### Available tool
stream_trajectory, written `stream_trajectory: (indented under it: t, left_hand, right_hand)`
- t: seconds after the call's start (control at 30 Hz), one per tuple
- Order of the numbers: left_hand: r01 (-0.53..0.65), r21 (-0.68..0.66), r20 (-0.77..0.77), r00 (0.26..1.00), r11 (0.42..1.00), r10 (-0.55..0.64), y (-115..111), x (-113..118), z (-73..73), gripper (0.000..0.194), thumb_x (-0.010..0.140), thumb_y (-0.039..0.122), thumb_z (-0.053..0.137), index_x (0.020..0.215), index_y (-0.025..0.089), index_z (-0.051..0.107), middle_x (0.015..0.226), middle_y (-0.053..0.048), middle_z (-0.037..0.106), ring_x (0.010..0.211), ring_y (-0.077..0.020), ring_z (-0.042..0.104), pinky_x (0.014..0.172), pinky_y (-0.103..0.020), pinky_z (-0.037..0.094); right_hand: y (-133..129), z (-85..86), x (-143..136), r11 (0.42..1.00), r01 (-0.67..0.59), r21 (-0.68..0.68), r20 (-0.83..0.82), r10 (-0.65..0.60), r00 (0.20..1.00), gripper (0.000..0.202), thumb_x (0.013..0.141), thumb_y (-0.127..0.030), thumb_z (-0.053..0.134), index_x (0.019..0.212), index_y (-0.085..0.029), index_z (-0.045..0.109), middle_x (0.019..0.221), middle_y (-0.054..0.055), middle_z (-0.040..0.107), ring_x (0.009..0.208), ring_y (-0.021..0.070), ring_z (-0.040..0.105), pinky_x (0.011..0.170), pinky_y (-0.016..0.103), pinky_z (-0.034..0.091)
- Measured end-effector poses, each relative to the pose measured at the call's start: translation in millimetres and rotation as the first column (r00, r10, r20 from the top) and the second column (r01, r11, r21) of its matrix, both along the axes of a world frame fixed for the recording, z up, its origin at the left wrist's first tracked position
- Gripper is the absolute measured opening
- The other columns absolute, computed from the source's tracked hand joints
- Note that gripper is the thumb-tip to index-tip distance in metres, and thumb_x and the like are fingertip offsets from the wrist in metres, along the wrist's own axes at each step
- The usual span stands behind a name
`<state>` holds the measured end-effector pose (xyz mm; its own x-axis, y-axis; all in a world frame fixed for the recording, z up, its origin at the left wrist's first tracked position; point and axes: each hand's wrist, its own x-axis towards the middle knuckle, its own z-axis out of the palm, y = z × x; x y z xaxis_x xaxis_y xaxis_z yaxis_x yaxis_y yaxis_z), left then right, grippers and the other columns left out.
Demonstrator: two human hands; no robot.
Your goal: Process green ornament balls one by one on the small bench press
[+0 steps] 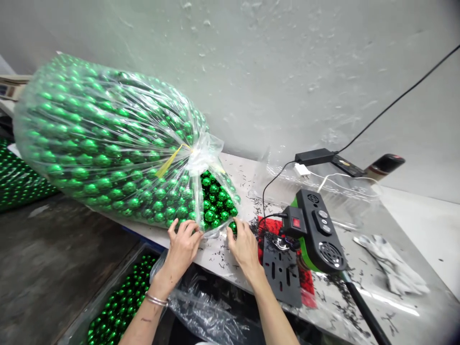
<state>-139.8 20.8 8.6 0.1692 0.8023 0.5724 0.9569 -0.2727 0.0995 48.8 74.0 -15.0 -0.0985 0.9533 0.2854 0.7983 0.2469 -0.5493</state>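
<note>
A large clear plastic bag (108,143) full of shiny green balls lies on the table, its gathered neck bound with a yellow tie (170,162). Below the neck, a gap in the plastic shows loose green balls (215,203). At the left side of this gap my left hand (184,242) has its bent fingers on the plastic edge. My right hand (244,244) is at the gap's right corner, thumb and fingers closed around a green ball (233,227) by the plastic.
A black device with a red switch (316,230) stands over a slotted metal plate (282,273) at right. White gloves (393,263), cables and black scraps lie around it. Below the table, a bin holds green balls (122,302).
</note>
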Motion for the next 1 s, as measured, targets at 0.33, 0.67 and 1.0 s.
stream_trajectory:
  t: [0.33, 0.67, 1.0]
  left_hand:
    - [0.025, 0.066, 0.147, 0.989, 0.997, -0.034, 3, 13, 2.5, 0.02, 0.097, 0.019, 0.053, 0.086, 0.021, 0.069, 0.089, -0.004, 0.073, 0.099, -0.0233, 0.066, 0.109, -0.051, 0.028]
    - [0.331, -0.111, 0.716, 0.681, 0.937, -0.155, -9, 51, -0.2, 0.023, 0.095, 0.029, 0.058, 0.108, 0.019, 0.074, 0.11, -0.011, 0.072, 0.096, -0.0221, 0.067, 0.085, -0.034, 0.053]
    - [0.642, -0.107, 0.786, -0.413, 0.759, 0.46, -34, 114, -15.1, 0.049, 0.07, 0.031, 0.087, 0.115, 0.019, 0.072, 0.103, -0.006, 0.075, 0.081, -0.0144, 0.069, 0.077, -0.024, 0.056]
  right_hand:
    - [-6, -4.7, -2, 0.994, -0.015, 0.111, -0.197, 0.036, 0.98, 0.037, 0.095, -0.036, 0.047, 0.124, -0.018, 0.062, 0.109, 0.012, 0.069, 0.099, 0.0229, 0.069, 0.085, 0.035, 0.056]
    - [-55, 2.8, 13, 0.975, -0.051, 0.218, -0.315, 0.119, 0.942, 0.03, 0.093, -0.029, 0.055, 0.122, -0.021, 0.059, 0.11, 0.01, 0.068, 0.101, 0.0213, 0.069, 0.084, 0.033, 0.06]
    - [-104, -8.1, 36, 0.958, -0.008, 0.287, -0.328, 0.106, 0.939, 0.049, 0.095, -0.018, 0.051, 0.144, -0.025, 0.047, 0.13, 0.013, 0.064, 0.117, 0.0225, 0.066, 0.088, 0.033, 0.063]
